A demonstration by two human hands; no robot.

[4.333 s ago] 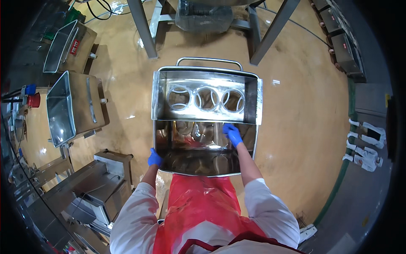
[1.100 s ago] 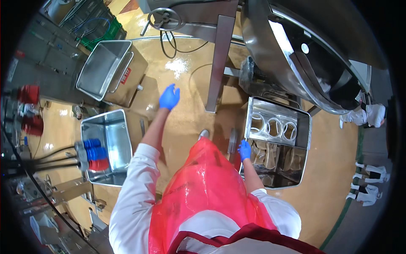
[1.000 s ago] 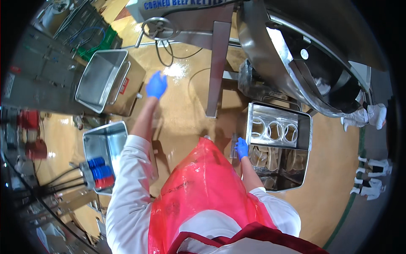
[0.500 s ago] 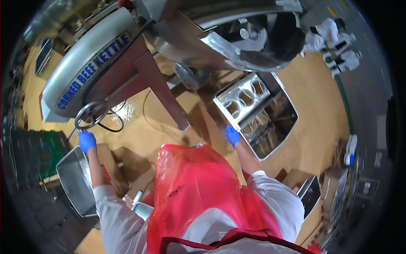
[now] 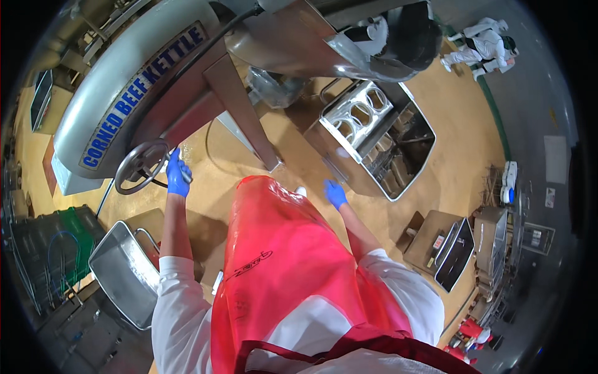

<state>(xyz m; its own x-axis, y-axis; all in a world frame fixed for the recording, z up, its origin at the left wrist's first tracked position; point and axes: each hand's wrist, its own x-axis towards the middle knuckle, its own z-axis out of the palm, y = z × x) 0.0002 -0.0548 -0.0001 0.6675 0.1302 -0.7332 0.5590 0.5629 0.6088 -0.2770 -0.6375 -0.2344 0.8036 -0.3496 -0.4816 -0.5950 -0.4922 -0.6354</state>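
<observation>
My left hand point(image 5: 178, 177), in a blue glove, is closed at the right side of a metal handwheel point(image 5: 128, 181), its fingers curled by the rim. The wheel sits at the lower end of a big rounded steel kettle housing point(image 5: 118, 93) with blue lettering. My right hand point(image 5: 335, 194), also blue-gloved, holds nothing, its fingers loosely stretched out. It hangs just short of the near left side of a deep steel cart point(image 5: 428, 151). Inside that cart stand metal moulds point(image 5: 361, 114) with round openings.
A tilted steel kettle bowl point(image 5: 411, 43) overhangs the cart's far end. A steel tub point(image 5: 124, 274) stands left of my left arm, and another bin point(image 5: 453, 255) at right. Beyond the cart, people in white point(image 5: 489, 47) stand at upper right. A steel leg point(image 5: 246, 112) reaches the floor.
My left hand has swung from below the handwheel to its right side. My right hand has come away from the cart's edge. The view has shifted, and the kettle bowl appears higher.
</observation>
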